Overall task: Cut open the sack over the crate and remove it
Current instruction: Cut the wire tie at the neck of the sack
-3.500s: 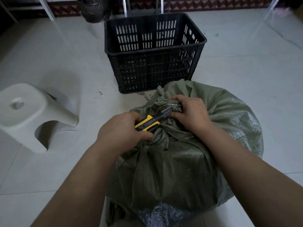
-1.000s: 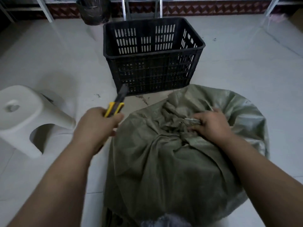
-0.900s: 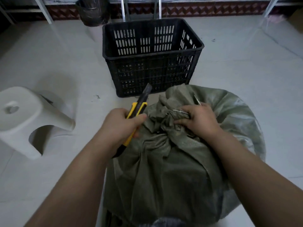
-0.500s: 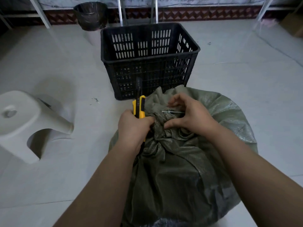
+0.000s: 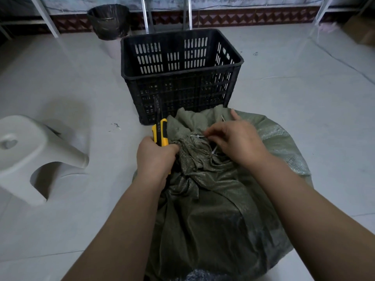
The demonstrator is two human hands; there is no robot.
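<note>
A full green woven sack (image 5: 219,209) stands on the floor in front of me, its neck bunched and bound by a white tie (image 5: 197,136). My left hand (image 5: 155,159) grips a yellow and black utility knife (image 5: 160,130) upright against the left of the neck, blade pointing up. My right hand (image 5: 237,142) rests on the bunched neck and pinches the white tie with its fingertips. An empty black slotted crate (image 5: 180,78) stands just beyond the sack.
A white plastic stool (image 5: 30,157) sits on the pale floor at my left. A dark waste bin (image 5: 109,21) and metal legs (image 5: 146,15) stand by the back wall. A cardboard box (image 5: 363,31) is at the far right.
My left hand swung the knife out to the left, then brought it back beside the sack's neck, blade up. My right hand shifted on the neck and now pinches the tie.
</note>
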